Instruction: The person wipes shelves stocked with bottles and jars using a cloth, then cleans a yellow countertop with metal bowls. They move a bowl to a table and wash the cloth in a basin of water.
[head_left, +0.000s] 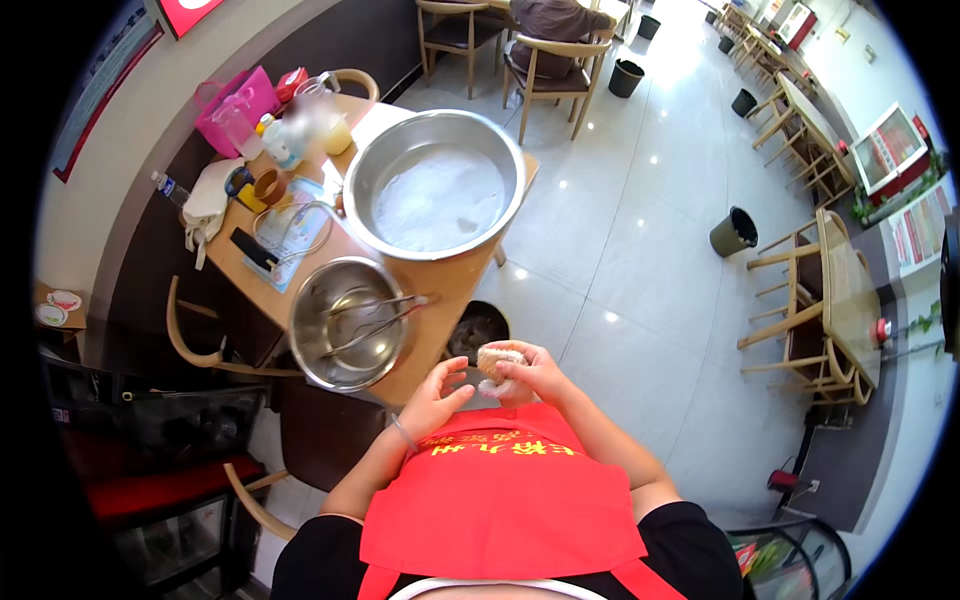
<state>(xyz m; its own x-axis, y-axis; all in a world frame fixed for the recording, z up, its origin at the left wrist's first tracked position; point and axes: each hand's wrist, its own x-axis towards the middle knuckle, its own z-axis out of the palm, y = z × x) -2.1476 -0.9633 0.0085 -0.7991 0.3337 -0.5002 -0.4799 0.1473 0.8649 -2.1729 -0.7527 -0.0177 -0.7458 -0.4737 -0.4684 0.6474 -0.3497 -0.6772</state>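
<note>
My right hand (536, 373) grips a pale, rough-textured wad (492, 363), white and pinkish; whether it is cloth or something else I cannot tell. Just left of it, my left hand (437, 395) is empty with its fingers apart. Both hands are in front of my red apron (499, 495), near the wooden table (442, 289). On that table stands a large metal basin (517, 187) with cloudy, whitish liquid inside. Closer to me, a smaller steel bowl (307, 330) holds metal tongs (375, 331), their ends resting over its rim.
Below the table edge, a dark bin (480, 330) stands partly behind my hands. Bottles (281, 146), a pink bag (229, 105) and a cable (326, 229) crowd the table's far left. A chair (322, 431) is at my left. A seated person (559, 26) is farther off.
</note>
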